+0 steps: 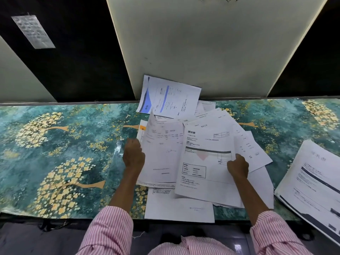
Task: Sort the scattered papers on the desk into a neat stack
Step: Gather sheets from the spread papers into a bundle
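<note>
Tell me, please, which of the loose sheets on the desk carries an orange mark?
The sheet with the orange mark peeks out at the left edge of the pile, just beyond the left hand; the others show only black, grey or blue print.

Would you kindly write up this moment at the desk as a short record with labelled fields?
surface: desk with a teal and gold floral covering
loose papers: scattered sheets overlapping in the middle, some leaning against the white panel behind
left hand: left hand with its grip on the left edge of a sheet
right hand: right hand with its grip on the right side of the printed form on top
separate pile: side pile at the right edge, tilted, partly out of view
stack state: not yet neat
</note>
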